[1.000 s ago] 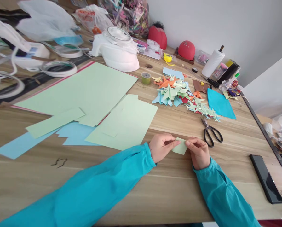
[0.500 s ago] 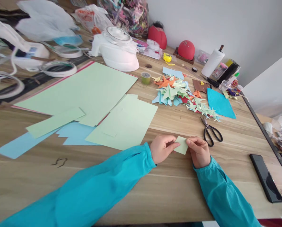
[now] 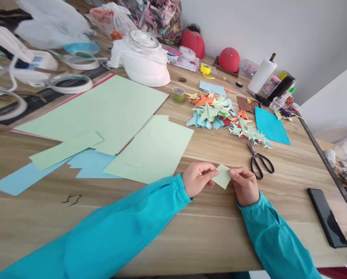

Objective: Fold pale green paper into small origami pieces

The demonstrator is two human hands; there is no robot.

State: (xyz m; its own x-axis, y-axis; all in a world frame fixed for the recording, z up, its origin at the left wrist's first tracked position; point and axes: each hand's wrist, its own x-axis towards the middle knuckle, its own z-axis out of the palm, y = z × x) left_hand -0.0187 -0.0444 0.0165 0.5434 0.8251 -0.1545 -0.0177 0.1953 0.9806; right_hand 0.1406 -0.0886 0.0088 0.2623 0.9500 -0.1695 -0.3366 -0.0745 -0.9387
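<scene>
A small pale green paper piece (image 3: 222, 176) is pinched between both hands just above the wooden table (image 3: 214, 232). My left hand (image 3: 196, 179) grips its left edge with thumb and fingers. My right hand (image 3: 244, 186) grips its right edge. Both arms wear teal sleeves. Black scissors (image 3: 259, 162) lie just right of the hands. A pile of folded paper shapes (image 3: 220, 114) in green, blue and orange lies further back.
Large pale green sheets (image 3: 103, 112) and light blue sheets (image 3: 86, 164) lie to the left. A teal sheet (image 3: 270, 126), a black phone (image 3: 327, 217), a white container (image 3: 142, 62), tape rolls (image 3: 70, 82), a green thread spool (image 3: 178, 94) and plastic bags fill the back.
The small green paper has been turned slightly between the fingers, one corner now pointing up. The hands stay in nearly the same place.
</scene>
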